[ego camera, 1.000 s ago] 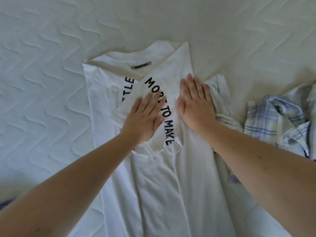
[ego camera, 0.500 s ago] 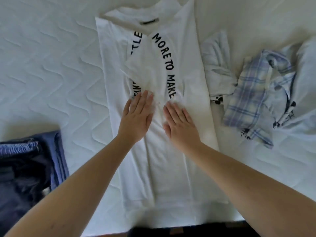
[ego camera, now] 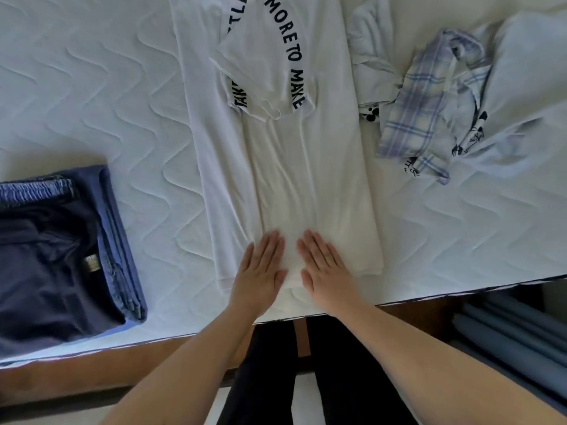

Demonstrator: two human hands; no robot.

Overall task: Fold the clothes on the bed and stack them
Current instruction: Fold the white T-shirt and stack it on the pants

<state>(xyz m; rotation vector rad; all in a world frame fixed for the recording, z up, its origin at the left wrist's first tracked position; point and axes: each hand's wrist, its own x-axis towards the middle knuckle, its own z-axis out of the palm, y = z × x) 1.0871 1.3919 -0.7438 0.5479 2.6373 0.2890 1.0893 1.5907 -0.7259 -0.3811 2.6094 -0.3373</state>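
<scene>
White T-shirt (ego camera: 285, 167) with black lettering laid lengthwise down the middle of the bed (ego camera: 138, 124), collar end far and out of frame, hem near the bed's near edge; both long sides already folded in to make a narrow strip, sleeves tucked across the print. Pressed flat on the hem end: left hand (ego camera: 260, 273) and right hand (ego camera: 325, 271), side by side and just apart, fingers straight and together, palms down, gripping nothing. Step in hand, by the look of it: smoothing the strip after the side folds, with the crosswise fold not yet made. Next move likely calls for pinching the hem corners with both hands, lifting the near end and carrying it toward the collar, keeping the edges square so the loose sleeve flap under the lettering does not slip out. To the left, near the edge, a stack of folded dark blue clothes (ego camera: 61, 256), probably the destination for the finished shirt. To the right, far side, an unfolded heap: pale plaid garment (ego camera: 429, 111) tangled with light blue cloth (ego camera: 527, 87), work left to do.
</scene>
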